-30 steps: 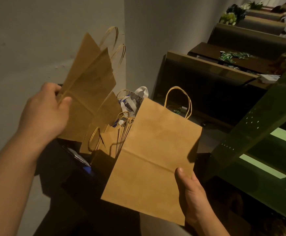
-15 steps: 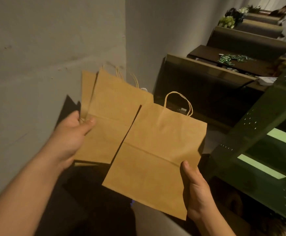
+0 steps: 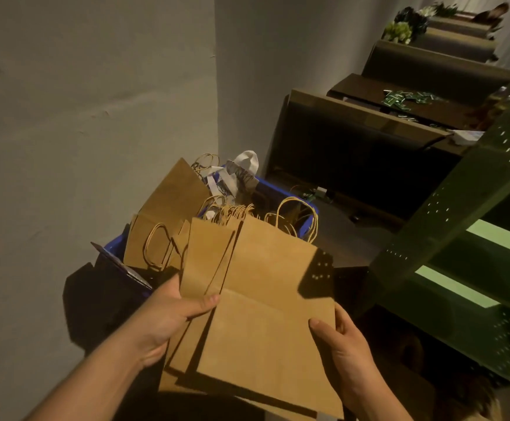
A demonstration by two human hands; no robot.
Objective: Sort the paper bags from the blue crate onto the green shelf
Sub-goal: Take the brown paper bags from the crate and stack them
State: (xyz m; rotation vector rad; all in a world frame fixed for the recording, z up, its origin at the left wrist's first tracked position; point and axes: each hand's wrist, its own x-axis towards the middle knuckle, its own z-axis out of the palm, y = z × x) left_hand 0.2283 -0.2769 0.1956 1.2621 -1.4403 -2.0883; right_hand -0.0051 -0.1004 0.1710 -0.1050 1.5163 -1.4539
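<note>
Both hands hold a stack of flat brown paper bags (image 3: 266, 317) in front of me. My left hand (image 3: 168, 317) grips the stack's left edge, thumb on top. At the right edge, my right hand (image 3: 345, 350) pinches the top bag with its thumb on the paper. Behind the stack stands the blue crate (image 3: 305, 208), still holding several brown bags with twine handles (image 3: 168, 214) and a white bag (image 3: 241, 171). The green shelf (image 3: 472, 238) rises at the right, its pale green boards showing between dark perforated posts.
A grey wall (image 3: 95, 117) closes off the left and back. Dark brown benches and a table (image 3: 369, 141) with small green items run along the back right. The floor under the crate is in shadow.
My left hand brought its bags down and right onto the bag in my right hand, forming one stack. The view tipped down and the crate's contents came back into sight.
</note>
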